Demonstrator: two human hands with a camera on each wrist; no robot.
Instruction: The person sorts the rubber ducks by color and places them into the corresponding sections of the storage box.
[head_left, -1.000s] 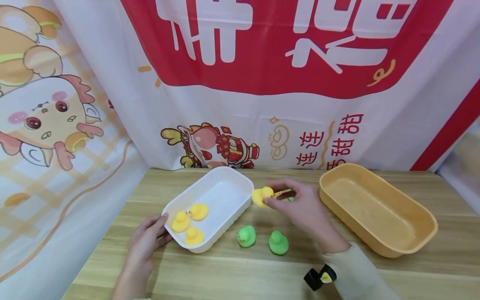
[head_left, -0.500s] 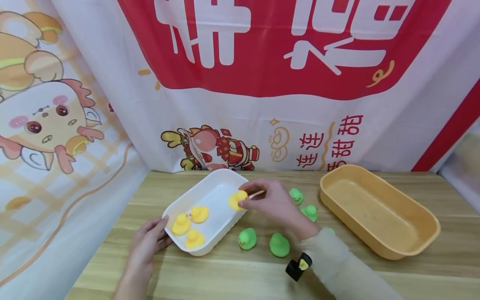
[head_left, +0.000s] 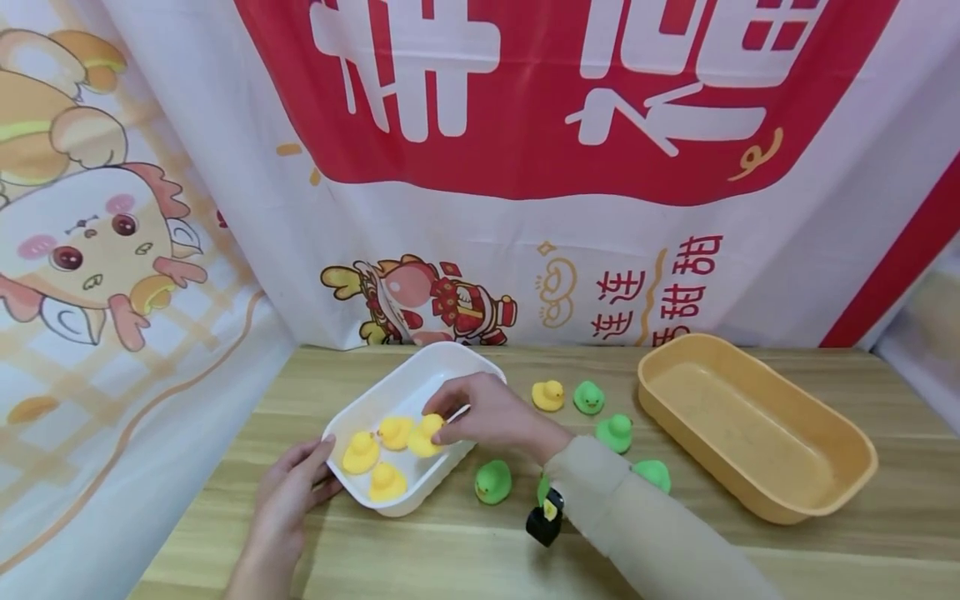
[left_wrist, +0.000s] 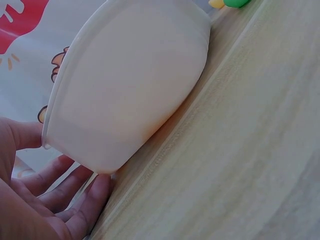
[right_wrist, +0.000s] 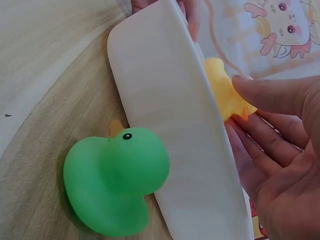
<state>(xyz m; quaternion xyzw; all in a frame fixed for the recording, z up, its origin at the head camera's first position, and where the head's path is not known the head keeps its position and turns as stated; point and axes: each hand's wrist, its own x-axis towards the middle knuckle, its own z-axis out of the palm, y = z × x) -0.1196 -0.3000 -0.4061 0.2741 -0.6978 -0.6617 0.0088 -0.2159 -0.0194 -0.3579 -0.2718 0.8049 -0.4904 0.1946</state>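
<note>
My right hand (head_left: 495, 412) pinches a yellow rubber duck (head_left: 424, 437) between thumb and fingers, inside the white plastic tub (head_left: 401, 400). Three more yellow ducks (head_left: 362, 452) sit at the tub's near-left end. With the thumb at the rim and fingers against the outer wall, my left hand (head_left: 288, 487) holds that same end. From the left wrist view, the fingertips reach the tub's lower edge. In the right wrist view, the tub wall hides part of the held duck (right_wrist: 222, 90), and a green duck (right_wrist: 112, 185) sits close outside the wall.
Several green ducks (head_left: 492, 482) and one yellow duck (head_left: 548, 396) are on the wooden table between the tubs, one partly hidden behind the right forearm. A tan tub (head_left: 738, 425) stands on the right. A printed cloth (head_left: 517, 275) hangs behind.
My right hand has carried the yellow duck leftward from beside the white tub to inside it. Ducks formerly behind that hand and arm now show. My left hand keeps its place.
</note>
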